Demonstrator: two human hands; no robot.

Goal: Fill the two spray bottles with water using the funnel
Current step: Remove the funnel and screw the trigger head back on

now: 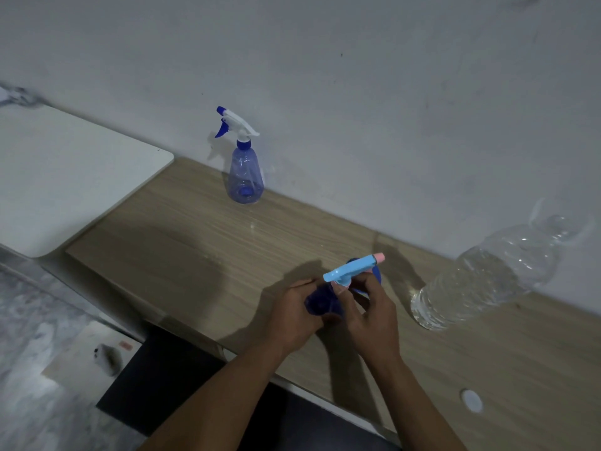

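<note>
The dark blue spray bottle (320,302) was held low over the near middle of the wooden table (195,242), tipped so that its top leaned up and to the right. The left hand (292,317) was wrapped around its body from the left side. The right hand (370,314) had its thumb and fingers curled at the neck, grasping the base of the light blue sprayer head (353,270), whose pink nozzle pointed away to the right. Whether the head sat screwed on or loose could not be told. Just behind the right hand's fingers a rounded blue piece (377,273) showed, mostly hidden, and what it was could not be made out. The second spray bottle (245,170), pale blue and see-through with a white and blue trigger head in place, stood upright at the far edge of the table against the wall (357,92), well apart from the hands. To the right, a large clear plastic bottle (487,271) stood near the wall, uncapped as far as could be seen. A small white cap (471,400) lay on the table's near right part. A white tabletop (65,180) adjoined the wooden one on the left.
</note>
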